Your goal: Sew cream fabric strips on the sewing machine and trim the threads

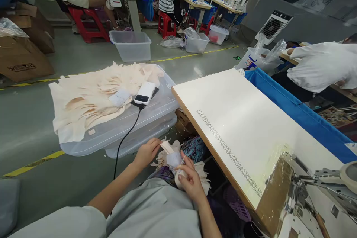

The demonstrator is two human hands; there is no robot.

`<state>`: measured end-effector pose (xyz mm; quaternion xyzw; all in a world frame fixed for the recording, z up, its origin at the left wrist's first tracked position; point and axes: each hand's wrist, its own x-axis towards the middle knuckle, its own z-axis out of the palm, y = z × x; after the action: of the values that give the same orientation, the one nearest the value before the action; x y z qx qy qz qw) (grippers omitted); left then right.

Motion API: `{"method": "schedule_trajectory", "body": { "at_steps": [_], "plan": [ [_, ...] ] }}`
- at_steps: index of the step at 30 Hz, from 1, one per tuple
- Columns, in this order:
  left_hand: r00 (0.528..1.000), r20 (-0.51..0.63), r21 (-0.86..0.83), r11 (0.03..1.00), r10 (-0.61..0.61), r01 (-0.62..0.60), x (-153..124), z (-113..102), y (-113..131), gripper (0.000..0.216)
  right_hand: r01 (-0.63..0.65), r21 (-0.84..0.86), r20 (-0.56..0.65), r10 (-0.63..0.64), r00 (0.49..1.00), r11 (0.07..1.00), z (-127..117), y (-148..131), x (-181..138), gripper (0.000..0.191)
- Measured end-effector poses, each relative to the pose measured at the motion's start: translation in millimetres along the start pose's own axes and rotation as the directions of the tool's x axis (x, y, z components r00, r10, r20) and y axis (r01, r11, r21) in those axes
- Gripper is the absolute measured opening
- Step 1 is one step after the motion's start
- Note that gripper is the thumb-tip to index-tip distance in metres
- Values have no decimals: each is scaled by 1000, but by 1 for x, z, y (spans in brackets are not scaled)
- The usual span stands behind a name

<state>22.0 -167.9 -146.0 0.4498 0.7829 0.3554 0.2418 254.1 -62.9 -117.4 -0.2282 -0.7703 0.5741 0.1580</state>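
Note:
Over my lap, my left hand pinches the upper end of a narrow cream fabric strip. A pale lavender-white wrap, either paper or cloth, goes around the middle of this bundle. My right hand curls around the lower end, its thumb and fingers against a rounded white part whose kind I cannot make out. A thin white line, perhaps thread, shows by the right fingertips. Frayed cream fabric pieces lie on my lap beneath and beside both hands.
Left of me, stacked clear plastic bins carry a cream fabric pile and a white phone-like device with a black cable. On my right stand a white worktable with a printed ruler and a sewing machine. Co-workers sit beyond.

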Motion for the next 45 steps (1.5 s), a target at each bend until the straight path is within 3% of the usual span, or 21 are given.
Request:
{"method": "schedule_trajectory", "body": {
  "at_steps": [5, 10, 18, 26, 29, 33, 36, 40, 43, 45],
  "plan": [
    [998, 8, -104, 992, 68, -67, -27, 11, 35, 32, 50, -55, 39, -48, 998, 997, 1, -7, 2, 27],
    [1000, 2, -85, 996, -4, 4, -29, 26, 43, 24, 41, -96, 38, -37, 999, 995, 2, -6, 4, 30],
    [989, 148, 34, 999, 5, -10, -8, -17, 29, 21, 34, -152, 26, -31, 999, 988, 5, -4, 3, 39],
    [922, 383, 36, 996, 59, -79, -1, -38, 24, 20, 38, -130, 10, -37, 999, 991, 6, -7, 6, 40],
    [910, 410, 53, 995, 59, -88, 5, -52, 25, 20, 28, -150, 14, -27, 1000, 988, 8, -10, 5, 41],
    [935, 350, 72, 994, 54, -84, 16, -66, 30, 23, 34, -175, 22, -31, 999, 984, 9, -16, 2, 44],
    [946, 314, 32, 994, 86, -101, 20, -54, 43, 29, 46, -186, 28, -41, 999, 981, 7, -19, 4, 46],
    [932, 343, -34, 993, 116, -111, 9, -10, 60, 40, 118, -264, 17, -118, 993, 957, 7, -21, 8, 38],
    [913, 391, -42, 993, 120, -113, -6, 16, 59, 58, 192, -489, 74, -179, 981, 851, 15, -22, 6, 32],
    [929, 370, -10, 1000, 4, -1, -4, 25, 53, 58, 216, -652, 147, -158, 976, 727, 18, -19, 9, 32]
  ]
}}
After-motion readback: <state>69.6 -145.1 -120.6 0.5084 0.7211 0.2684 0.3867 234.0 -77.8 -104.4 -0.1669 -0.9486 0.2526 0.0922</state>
